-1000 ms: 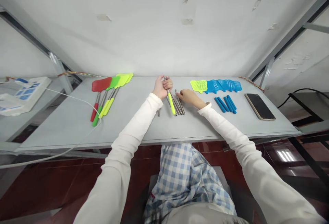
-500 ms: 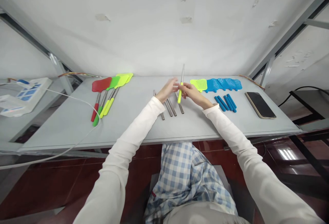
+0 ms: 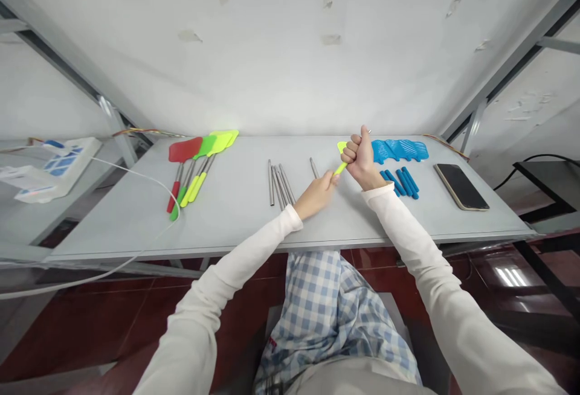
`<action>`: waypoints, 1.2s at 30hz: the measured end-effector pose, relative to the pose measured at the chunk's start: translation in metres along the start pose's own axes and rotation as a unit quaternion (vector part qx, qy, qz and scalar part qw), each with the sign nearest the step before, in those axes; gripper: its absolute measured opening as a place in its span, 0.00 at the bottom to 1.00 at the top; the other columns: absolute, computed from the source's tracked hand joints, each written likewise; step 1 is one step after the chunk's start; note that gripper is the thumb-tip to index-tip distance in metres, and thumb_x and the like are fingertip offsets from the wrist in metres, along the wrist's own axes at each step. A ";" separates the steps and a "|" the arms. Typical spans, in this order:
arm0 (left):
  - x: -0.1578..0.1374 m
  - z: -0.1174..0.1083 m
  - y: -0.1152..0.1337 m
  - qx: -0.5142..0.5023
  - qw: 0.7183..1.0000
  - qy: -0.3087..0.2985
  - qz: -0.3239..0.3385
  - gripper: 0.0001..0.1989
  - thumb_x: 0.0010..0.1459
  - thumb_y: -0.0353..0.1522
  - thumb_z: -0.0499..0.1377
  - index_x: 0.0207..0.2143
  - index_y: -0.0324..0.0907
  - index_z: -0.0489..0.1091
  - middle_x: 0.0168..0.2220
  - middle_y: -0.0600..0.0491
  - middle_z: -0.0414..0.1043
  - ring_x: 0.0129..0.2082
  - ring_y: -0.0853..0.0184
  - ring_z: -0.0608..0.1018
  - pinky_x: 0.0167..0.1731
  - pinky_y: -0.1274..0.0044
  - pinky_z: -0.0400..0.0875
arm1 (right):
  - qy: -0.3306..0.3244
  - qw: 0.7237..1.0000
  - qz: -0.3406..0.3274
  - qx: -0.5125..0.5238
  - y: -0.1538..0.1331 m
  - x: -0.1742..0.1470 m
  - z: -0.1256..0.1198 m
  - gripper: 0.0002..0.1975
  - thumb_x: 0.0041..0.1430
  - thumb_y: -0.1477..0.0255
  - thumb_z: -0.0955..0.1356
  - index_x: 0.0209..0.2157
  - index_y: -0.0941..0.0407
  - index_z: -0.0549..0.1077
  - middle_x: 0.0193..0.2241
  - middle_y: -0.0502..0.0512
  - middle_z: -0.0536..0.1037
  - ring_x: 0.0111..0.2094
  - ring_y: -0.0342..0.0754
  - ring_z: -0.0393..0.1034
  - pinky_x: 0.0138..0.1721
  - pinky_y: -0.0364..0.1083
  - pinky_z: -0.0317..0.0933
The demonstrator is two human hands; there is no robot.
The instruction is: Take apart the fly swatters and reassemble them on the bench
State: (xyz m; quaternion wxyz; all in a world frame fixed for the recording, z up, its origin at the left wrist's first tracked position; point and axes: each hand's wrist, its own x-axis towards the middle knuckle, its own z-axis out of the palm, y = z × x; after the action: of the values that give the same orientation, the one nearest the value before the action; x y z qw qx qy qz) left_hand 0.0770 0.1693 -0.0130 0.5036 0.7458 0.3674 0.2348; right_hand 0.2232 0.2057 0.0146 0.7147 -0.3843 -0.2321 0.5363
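Where your two hands meet over the table (image 3: pixel 235 220), the yellow-green handle (image 3: pixel 341 168) lies right between them, so neither has farther to go: your left hand (image 3: pixel 317 194) is at its near end, your right hand (image 3: pixel 359 154) at its far end. Your left fingers are closed around the handle's lower tip, apparently in a pinch, while your right hand is curled into a fist, thumb uppermost, around what looks like the metal rod (image 3: pixel 369 131) running on from it (whether that fist also covers some of the handle is hidden). The long axis runs on a slant, from the left hand up and away to the right, through the fist. The handle's butt points back toward you and leftward; a short bit of bare rod shows beyond the fist, pointing to the far right. What matters most is that both grips sit along this one line, with only a short stretch of handle showing between. Left of that line lie the loose rods (image 3: pixel 281 185); to its right, near your right wrist, are the blue handles (image 3: pixel 406 183).
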 end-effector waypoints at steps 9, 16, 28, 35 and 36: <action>-0.043 -0.048 -0.033 -0.247 0.966 -0.003 -0.079 0.16 0.61 0.47 0.50 0.32 0.44 0.54 0.22 0.62 0.48 0.16 0.77 0.53 0.16 0.84 0.50 | -0.034 0.988 0.053 -0.139 -0.032 0.044 -0.042 0.21 0.63 0.56 0.60 0.22 0.52 0.49 0.15 0.39 0.45 0.15 0.37 0.37 0.13 0.38 0.38; -0.038 -0.117 -0.076 0.103 0.932 0.307 -0.164 0.17 0.52 0.34 0.60 0.32 0.46 0.50 0.30 0.57 0.59 0.34 0.68 0.70 0.38 0.75 0.67 | -0.031 0.863 0.038 -0.503 0.031 0.032 -0.034 0.09 0.47 0.78 0.63 0.32 0.54 0.60 0.24 0.50 0.64 0.26 0.46 0.62 0.29 0.46 0.62; 0.008 -0.097 -0.075 0.164 0.950 0.224 -0.145 0.29 0.46 0.32 0.68 0.33 0.46 0.45 0.34 0.55 0.58 0.46 0.61 0.71 0.50 0.68 0.66 | -0.130 0.643 -0.096 -0.748 0.056 0.003 -0.026 0.20 0.54 0.76 0.63 0.49 0.65 0.61 0.49 0.74 0.62 0.48 0.60 0.63 0.51 0.57 0.59; 0.025 -0.087 -0.077 0.147 0.958 0.227 -0.099 0.29 0.45 0.32 0.69 0.34 0.46 0.47 0.33 0.56 0.60 0.42 0.62 0.73 0.47 0.68 0.66 | -0.180 0.649 -0.050 -0.738 0.056 -0.014 -0.019 0.24 0.55 0.65 0.69 0.50 0.61 0.62 0.50 0.68 0.62 0.34 0.50 0.69 0.45 0.52 0.64; 0.028 -0.085 -0.076 0.146 0.958 0.227 -0.095 0.29 0.44 0.32 0.69 0.35 0.46 0.48 0.33 0.56 0.60 0.42 0.62 0.73 0.47 0.68 0.66 | -0.184 0.646 -0.050 -0.739 0.057 -0.016 -0.016 0.24 0.54 0.67 0.69 0.51 0.60 0.62 0.50 0.67 0.63 0.34 0.49 0.69 0.46 0.52 0.64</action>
State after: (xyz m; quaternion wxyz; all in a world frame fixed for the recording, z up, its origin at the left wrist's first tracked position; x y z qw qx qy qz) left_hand 0.0093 0.2578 -0.0513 0.3127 0.6999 0.5714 0.2930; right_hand 0.1966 0.1931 -0.0397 0.1623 -0.6661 -0.6970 0.2102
